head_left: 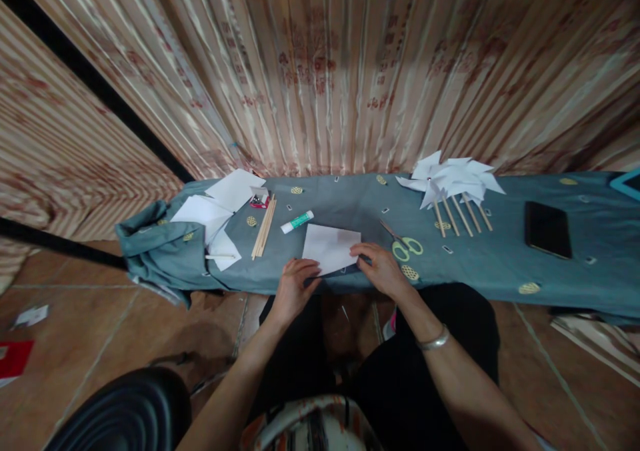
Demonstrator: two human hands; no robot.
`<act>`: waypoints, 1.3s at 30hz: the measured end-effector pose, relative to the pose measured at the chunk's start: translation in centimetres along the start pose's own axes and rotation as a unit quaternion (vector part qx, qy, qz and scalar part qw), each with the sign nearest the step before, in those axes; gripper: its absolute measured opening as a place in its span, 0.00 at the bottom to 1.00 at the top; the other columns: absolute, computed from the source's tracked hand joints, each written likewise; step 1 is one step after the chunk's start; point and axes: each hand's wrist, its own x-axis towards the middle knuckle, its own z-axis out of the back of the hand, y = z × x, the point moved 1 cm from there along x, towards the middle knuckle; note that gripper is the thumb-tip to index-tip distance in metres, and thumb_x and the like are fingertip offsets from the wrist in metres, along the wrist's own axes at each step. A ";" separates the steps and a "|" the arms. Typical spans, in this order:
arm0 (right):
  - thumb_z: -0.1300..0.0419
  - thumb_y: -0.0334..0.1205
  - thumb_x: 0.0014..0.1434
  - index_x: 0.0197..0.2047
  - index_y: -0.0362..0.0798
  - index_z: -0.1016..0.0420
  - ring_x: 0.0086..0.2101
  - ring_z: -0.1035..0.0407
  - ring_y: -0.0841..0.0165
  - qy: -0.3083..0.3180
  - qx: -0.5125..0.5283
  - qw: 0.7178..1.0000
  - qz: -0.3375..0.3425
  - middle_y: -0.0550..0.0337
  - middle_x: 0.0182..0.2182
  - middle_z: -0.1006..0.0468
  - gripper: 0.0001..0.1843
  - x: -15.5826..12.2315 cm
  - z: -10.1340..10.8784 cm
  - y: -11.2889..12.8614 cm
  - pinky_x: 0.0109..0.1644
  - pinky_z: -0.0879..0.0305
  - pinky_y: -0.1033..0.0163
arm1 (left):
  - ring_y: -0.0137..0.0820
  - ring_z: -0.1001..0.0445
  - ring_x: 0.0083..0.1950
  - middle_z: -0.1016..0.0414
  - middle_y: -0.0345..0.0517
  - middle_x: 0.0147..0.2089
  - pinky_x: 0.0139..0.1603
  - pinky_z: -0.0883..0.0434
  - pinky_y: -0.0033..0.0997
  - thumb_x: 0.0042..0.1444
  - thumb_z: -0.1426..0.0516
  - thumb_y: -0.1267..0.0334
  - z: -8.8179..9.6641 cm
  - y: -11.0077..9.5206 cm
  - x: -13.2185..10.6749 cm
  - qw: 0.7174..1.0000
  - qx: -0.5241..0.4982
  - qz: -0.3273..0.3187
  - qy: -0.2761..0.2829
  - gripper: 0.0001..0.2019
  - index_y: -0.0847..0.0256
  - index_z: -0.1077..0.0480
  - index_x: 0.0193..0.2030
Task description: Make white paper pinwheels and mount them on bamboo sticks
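A white sheet of paper (333, 246) lies on the cloth-covered table in front of me. At its lower left corner, my left hand (299, 280) pinches the edge between thumb and fingers. My right hand (376, 264) has its fingers closed on the right edge of the same sheet. Just beyond the paper is a glue stick (297, 222) with a green and white label. Scissors with light green handles (407, 248) rest to the right, close to my right hand. A bundle of thin wooden sticks (264, 228) sits to the left.
Several paper pinwheels on sticks (453, 184) lie at the back right, and a black phone (547, 230) is farther right. White papers (205, 212) and a small red box (259, 198) are on the left. A black round stool (125, 414) stands at lower left.
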 end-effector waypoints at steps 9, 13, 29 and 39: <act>0.46 0.27 0.51 0.52 0.48 0.26 0.54 0.32 0.57 0.012 -0.065 0.998 -0.001 0.49 0.53 0.25 0.25 -0.5 0.2 -1.9 0.60 0.38 0.46 | 0.44 0.31 0.61 0.24 0.50 0.54 0.59 0.32 0.54 0.57 0.41 0.68 0.1 1.6 -0.9 1.000 0.012 0.004 -0.020 0.11 0.55 0.24 0.47; 0.52 0.24 0.51 0.52 0.49 0.26 0.54 0.32 0.60 -0.023 -0.071 0.997 -0.020 0.51 0.53 0.25 0.28 -0.6 0.7 -2.0 0.62 0.38 0.48 | 0.43 0.28 0.57 0.19 0.48 0.46 0.57 0.32 0.54 0.60 0.44 0.69 -0.1 1.3 -0.7 0.999 0.016 -0.023 -0.016 0.10 0.54 0.22 0.42; 0.50 0.40 0.62 0.45 0.47 0.22 0.48 0.26 0.58 -0.095 0.020 0.993 -0.062 0.49 0.46 0.19 0.17 0.1 2.5 -0.5 0.55 0.34 0.53 | 0.38 0.24 0.47 0.20 0.47 0.39 0.56 0.32 0.49 0.59 0.42 0.67 -1.7 -2.8 0.8 0.996 0.050 -0.072 0.016 0.06 0.57 0.23 0.40; 0.42 0.42 0.60 0.43 0.47 0.22 0.42 0.25 0.60 -0.025 0.009 1.000 -0.011 0.51 0.41 0.19 0.11 -0.8 1.5 1.2 0.50 0.30 0.55 | 0.36 0.24 0.39 0.20 0.47 0.37 0.46 0.27 0.40 0.60 0.43 0.67 -2.3 -3.8 1.7 0.994 0.079 -0.068 0.042 0.07 0.59 0.23 0.41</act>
